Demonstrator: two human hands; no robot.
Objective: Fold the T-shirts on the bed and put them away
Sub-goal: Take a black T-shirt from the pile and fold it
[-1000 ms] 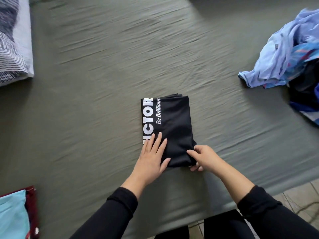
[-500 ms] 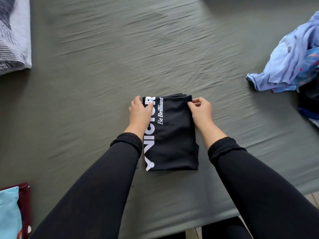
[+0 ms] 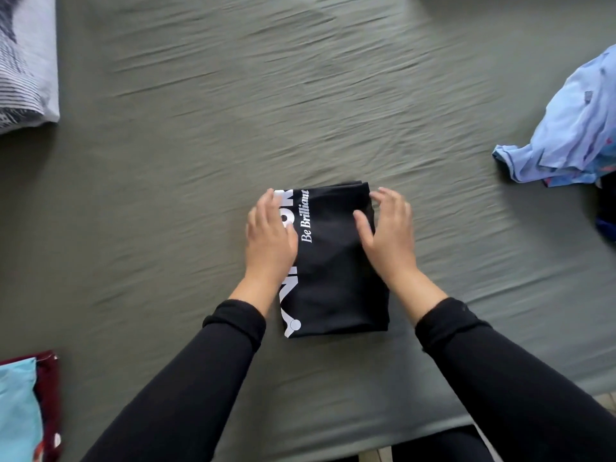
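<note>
Striped grey & white pillow [image 3: 26, 61] is lying at 10 o'clock, w/ its left side cut off. Bit of tiled floor [image 3: 605, 400] is peeking in at 4 o'clock.

The folded black T-shirt [image 3: 336, 261] carries white print running lengthwise along its left edge. In small serif script it reads "Be Brilliant". Beside that stand large bold block letters, mostly covered by the left hand [image 3: 268, 236]; only fragments show, an "R" at the far end and a stylised "V" with a round dot at the near end.
</note>
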